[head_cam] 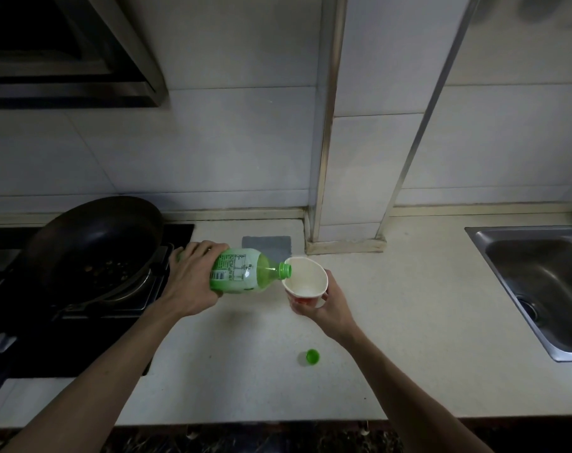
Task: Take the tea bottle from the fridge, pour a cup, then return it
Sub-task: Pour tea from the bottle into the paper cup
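Observation:
My left hand (191, 277) grips the green tea bottle (242, 271) around its body and holds it tipped on its side, its open neck at the rim of a paper cup (305, 279). My right hand (330, 304) holds the cup from below, tilted toward the bottle and lifted above the counter. The cup's inside looks white. The bottle's green cap (312, 357) lies on the white counter (408, 322) in front of the cup, near my right forearm.
A dark wok (94, 243) with food bits sits on the black gas stove (81, 322) at the left. A steel sink (539, 282) is set into the counter at the right. A grey patch (267, 245) lies by the tiled wall. A range hood (65, 50) hangs upper left.

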`<state>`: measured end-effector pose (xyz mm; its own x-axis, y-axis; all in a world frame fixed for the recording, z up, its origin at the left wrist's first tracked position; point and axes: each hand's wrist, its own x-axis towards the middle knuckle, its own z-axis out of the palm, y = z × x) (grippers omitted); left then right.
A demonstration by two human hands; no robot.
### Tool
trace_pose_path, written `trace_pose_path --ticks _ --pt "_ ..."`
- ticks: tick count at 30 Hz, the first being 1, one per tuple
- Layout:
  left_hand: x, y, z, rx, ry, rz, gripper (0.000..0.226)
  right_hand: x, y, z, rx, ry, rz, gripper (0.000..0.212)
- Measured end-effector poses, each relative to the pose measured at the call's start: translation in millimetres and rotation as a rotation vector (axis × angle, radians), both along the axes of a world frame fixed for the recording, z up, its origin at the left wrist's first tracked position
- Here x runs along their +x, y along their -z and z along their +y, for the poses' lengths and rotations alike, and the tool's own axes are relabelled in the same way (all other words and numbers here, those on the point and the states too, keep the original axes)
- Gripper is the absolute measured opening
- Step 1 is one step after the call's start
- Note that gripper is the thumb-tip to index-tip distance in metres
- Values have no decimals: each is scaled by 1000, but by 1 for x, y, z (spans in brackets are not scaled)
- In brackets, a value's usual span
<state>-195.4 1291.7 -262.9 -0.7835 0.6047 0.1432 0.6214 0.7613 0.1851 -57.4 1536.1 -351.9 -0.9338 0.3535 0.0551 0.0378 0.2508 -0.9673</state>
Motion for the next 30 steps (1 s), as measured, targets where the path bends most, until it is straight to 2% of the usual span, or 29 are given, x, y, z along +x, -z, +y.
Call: trace_pose_path --ticks 30 --pt "-12 -8 9 -71 28 89 85 -9 20 6 20 -18 -46 76"
